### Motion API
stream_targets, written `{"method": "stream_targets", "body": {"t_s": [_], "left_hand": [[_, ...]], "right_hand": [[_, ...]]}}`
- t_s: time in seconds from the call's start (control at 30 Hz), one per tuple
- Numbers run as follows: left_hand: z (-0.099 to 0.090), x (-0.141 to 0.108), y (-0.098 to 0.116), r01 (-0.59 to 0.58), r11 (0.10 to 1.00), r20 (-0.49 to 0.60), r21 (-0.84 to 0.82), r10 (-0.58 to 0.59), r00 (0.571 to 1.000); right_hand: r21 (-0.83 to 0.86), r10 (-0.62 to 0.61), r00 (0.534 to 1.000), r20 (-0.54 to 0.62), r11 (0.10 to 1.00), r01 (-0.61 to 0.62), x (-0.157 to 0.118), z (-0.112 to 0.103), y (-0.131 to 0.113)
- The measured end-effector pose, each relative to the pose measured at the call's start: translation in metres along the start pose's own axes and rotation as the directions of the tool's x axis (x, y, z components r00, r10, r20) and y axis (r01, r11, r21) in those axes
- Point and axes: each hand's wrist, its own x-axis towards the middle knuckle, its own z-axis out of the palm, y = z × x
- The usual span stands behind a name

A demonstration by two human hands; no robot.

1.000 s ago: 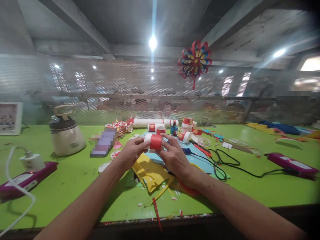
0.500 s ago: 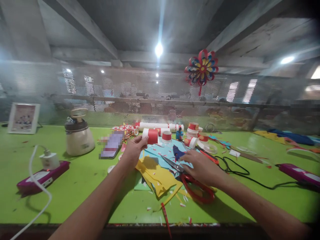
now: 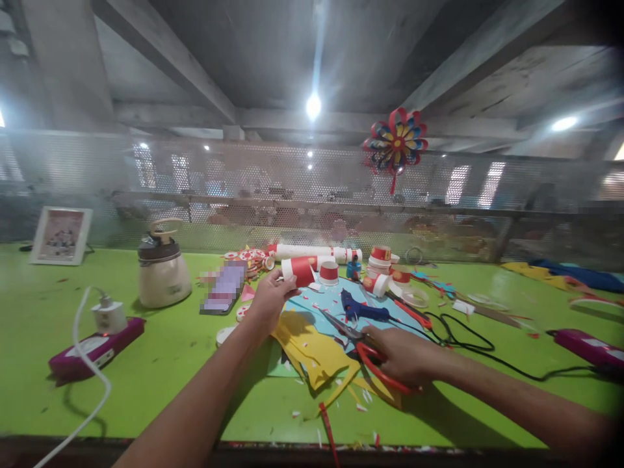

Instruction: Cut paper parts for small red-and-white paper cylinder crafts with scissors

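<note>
Above a bright green tabletop (image 3: 160, 364), a short red-and-white paper cup (image 3: 299, 272) lies on its side in the grip of a bare left hand (image 3: 273, 298), thumb and fingers pinching its near left part. A bare right hand (image 3: 404, 356) is at the red-handled metal scissors (image 3: 350, 331), its fingers curled over the handles; whether they pass through the loops or grip firmly is hidden. The blades point toward the held cup but stand apart from it. Judging by the scattered red and white paper scraps (image 3: 361, 408), some cutting appears done, and several similar cups lie finished or waiting, which of the two I cannot tell. The held cup shows no clear cut, so work on it looks unfinished. As for containers, a second red-and-white paper cup (image 3: 328, 273) stands just to the right of the held one, nothing visible inside. Farther right rises a small stack of red-and-white cups (image 3: 380, 260), with a small blue pot (image 3: 353, 268) to its left, contents unseen. Well to the left, a cream jug with a dark lid and tan handle (image 3: 163, 276) stands closed, its contents hidden. Nearer the hands, a dark blue glue gun (image 3: 363, 309) rests on a light blue sheet (image 3: 307, 303), beside crumpled yellow sheet material (image 3: 316, 351).
</note>
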Motion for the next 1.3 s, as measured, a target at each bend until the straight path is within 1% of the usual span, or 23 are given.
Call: {"method": "stream_targets", "body": {"t_s": [0.07, 0.17, 0.27, 0.33, 0.43, 0.47, 0.5, 0.57, 0.63, 0.7, 0.8, 0.93, 1.13, 1.2, 1.3], "left_hand": [[0.000, 0.000, 0.001, 0.014, 0.999, 0.002, -0.033, -0.014, 1.000], [-0.001, 0.000, 0.002, 0.044, 0.994, -0.007, -0.097, -0.045, 0.999], [-0.002, 0.001, 0.004, 0.073, 0.983, -0.040, -0.168, -0.080, 0.996], [-0.001, 0.000, 0.005, 0.082, 0.974, -0.067, -0.211, -0.098, 0.993], [0.003, -0.001, 0.008, 0.088, 0.964, -0.108, -0.251, -0.118, 0.987], [0.004, -0.001, 0.009, 0.090, 0.962, -0.119, -0.258, -0.124, 0.985], [0.006, -0.002, 0.009, 0.092, 0.960, -0.129, -0.265, -0.129, 0.983], [0.009, -0.004, 0.011, 0.093, 0.957, -0.147, -0.276, -0.138, 0.979], [0.012, -0.006, 0.011, 0.089, 0.955, -0.164, -0.284, -0.140, 0.977], [0.015, -0.008, 0.012, 0.087, 0.954, -0.172, -0.289, -0.141, 0.975], [0.017, -0.011, 0.014, 0.071, 0.955, -0.177, -0.288, -0.126, 0.976], [0.018, -0.012, 0.017, -0.007, 0.957, -0.231, -0.290, -0.063, 0.971], [0.020, -0.012, 0.017, -0.087, 0.962, -0.259, -0.258, 0.019, 0.966], [0.021, -0.013, 0.015, -0.096, 0.963, -0.252, -0.251, 0.031, 0.967], [0.024, -0.016, 0.013, -0.067, 0.968, -0.191, -0.241, 0.020, 0.981]], "right_hand": [[0.020, 0.038, 0.999, 0.008, 0.999, -0.038, 0.008, -0.003, 0.001], [0.111, 0.032, 0.999, 0.007, 0.993, -0.033, 0.007, -0.010, 0.003], [0.280, -0.011, 0.997, -0.082, 0.960, 0.033, -0.007, -0.015, 0.002], [0.405, -0.044, 0.985, -0.166, 0.908, 0.109, -0.020, -0.013, -0.002], [0.554, -0.065, 0.960, -0.273, 0.805, 0.212, -0.032, -0.002, -0.017], [0.613, -0.047, 0.953, -0.300, 0.756, 0.230, -0.033, 0.002, -0.025], [0.664, 0.000, 0.944, -0.330, 0.711, 0.233, -0.033, 0.006, -0.032], [0.698, 0.052, 0.933, -0.356, 0.678, 0.228, -0.031, 0.011, -0.048], [0.727, 0.089, 0.931, -0.355, 0.652, 0.215, -0.026, 0.012, -0.062], [0.696, 0.098, 0.915, -0.391, 0.682, 0.225, -0.022, 0.009, -0.071], [0.655, 0.109, 0.892, -0.440, 0.718, 0.236, -0.019, 0.005, -0.078], [0.642, 0.136, 0.884, -0.447, 0.737, 0.211, -0.020, 0.004, -0.084], [0.640, 0.161, 0.884, -0.439, 0.747, 0.181, -0.021, 0.003, -0.088], [0.622, 0.157, 0.880, -0.448, 0.762, 0.181, -0.019, 0.003, -0.088], [0.615, 0.143, 0.881, -0.452, 0.765, 0.191, -0.016, 0.003, -0.089]]}}
